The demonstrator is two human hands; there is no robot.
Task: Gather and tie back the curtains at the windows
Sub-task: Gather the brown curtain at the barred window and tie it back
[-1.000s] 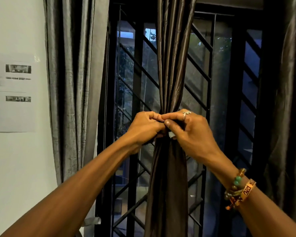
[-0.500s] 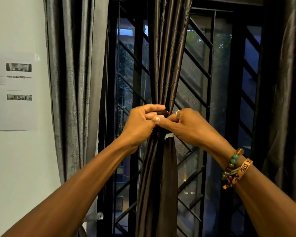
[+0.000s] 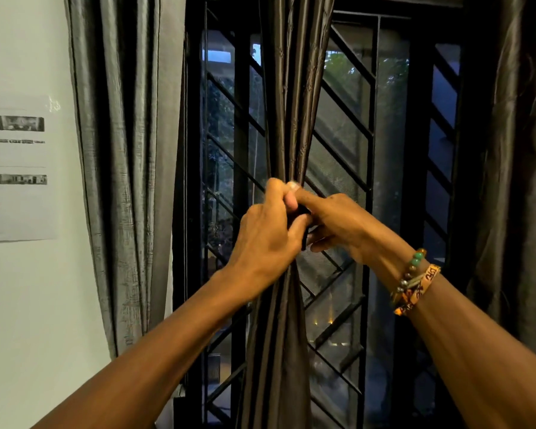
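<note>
Two hands meet at the waist of a brown curtain [image 3: 279, 335], gathered into a narrow bunch at centre, in front of a black window grille [image 3: 241, 168]. Left hand [image 3: 266, 239] and right hand [image 3: 341, 227] touch each other, each grip curled tight on the bunched fabric. Further left, a grey curtain [image 3: 121, 150] hangs loose.

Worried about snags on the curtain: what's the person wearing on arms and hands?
Left forearm and right forearm bare, no sleeves. Right wrist: a bead bracelet, green and brown, plus an orange woven band with dark lettering. Left hand and wrist bare; no ring shows on the right hand.
</note>
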